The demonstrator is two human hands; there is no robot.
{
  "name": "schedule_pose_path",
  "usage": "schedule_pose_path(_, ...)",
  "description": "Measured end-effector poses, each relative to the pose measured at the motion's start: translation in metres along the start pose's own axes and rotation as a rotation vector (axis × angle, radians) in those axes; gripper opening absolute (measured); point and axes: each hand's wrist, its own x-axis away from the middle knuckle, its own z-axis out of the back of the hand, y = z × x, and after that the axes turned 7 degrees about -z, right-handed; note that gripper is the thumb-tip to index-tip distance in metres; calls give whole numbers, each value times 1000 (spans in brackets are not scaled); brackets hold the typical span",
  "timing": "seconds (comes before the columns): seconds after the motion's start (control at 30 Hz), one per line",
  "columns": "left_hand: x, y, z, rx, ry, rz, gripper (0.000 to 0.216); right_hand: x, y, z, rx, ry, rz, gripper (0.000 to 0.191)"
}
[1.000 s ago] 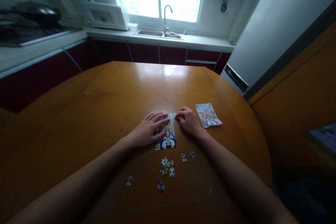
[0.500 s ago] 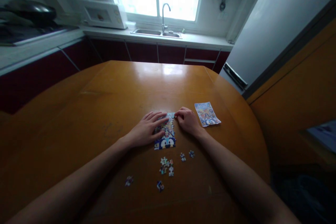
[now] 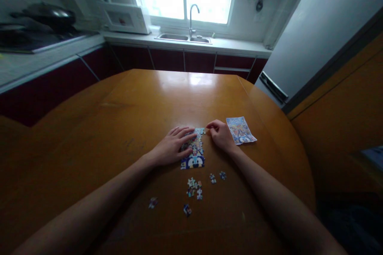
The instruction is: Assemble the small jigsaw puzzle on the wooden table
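A partly assembled jigsaw puzzle (image 3: 199, 149) lies on the table, a blue cartoon dog face along its near edge. My left hand (image 3: 175, 145) rests flat over its left side, fingers spread, covering part of the picture. Just off the puzzle's far right corner, my right hand (image 3: 220, 134) has its fingers curled with the tips close together. Whether a small piece is between those fingertips is too small to make out. Nearer to me lie a cluster of loose jigsaw pieces (image 3: 190, 183), a pair of pieces (image 3: 212, 178) to its right, and a dark piece (image 3: 187, 210).
A printed picture sheet (image 3: 241, 130) like the puzzle lies right of my right hand. Another loose piece (image 3: 153, 203) sits near my left forearm. The wooden table (image 3: 143, 99) has a rounded edge. Beyond it are a sink (image 3: 173, 37), a microwave (image 3: 124, 18) and a fridge (image 3: 302, 36).
The view has shifted, moving everything slightly to the right in the picture. My right fingertips have drawn a little away from the puzzle's far right corner. My left hand stays on the puzzle.
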Motion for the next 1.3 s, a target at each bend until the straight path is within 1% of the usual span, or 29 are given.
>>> schedule_pose_path(0.07,0,0,0,-2,-2,0,55,2,-1,-1,34,-13,36,22)
schedule_pose_path(0.2,0,-1,-2,-5,3,-4,55,5,-4,-3,153,-85,91,20)
schedule_pose_path(0.4,0,-1,-1,12,5,-2,54,4,-7,0,231,-113,108,23)
schedule_pose_path(0.5,0,-1,0,15,1,1,54,6,-9,1,288,-116,144,22)
schedule_pose_path(0.57,0,-1,0,25,10,0,54,8,-13,2,363,-121,186,24)
schedule_pose_path(0.67,0,-2,-2,33,22,-5,54,11,-21,2,527,-164,253,27)
schedule_pose_path(0.73,0,-2,-2,32,22,-4,54,14,-26,2,626,-183,277,26)
schedule_pose_path(0.83,1,-2,-3,23,20,-1,55,18,-32,2,710,-183,293,24)
schedule_pose_path(0.97,1,-1,-2,14,16,-5,56,22,-35,-1,746,-188,279,22)
schedule_pose_path(1.17,1,-2,-3,16,27,-10,56,26,-38,-6,702,-214,243,22)
schedule_pose_path(1.3,1,-2,-4,17,31,-10,56,29,-40,-8,720,-216,216,23)
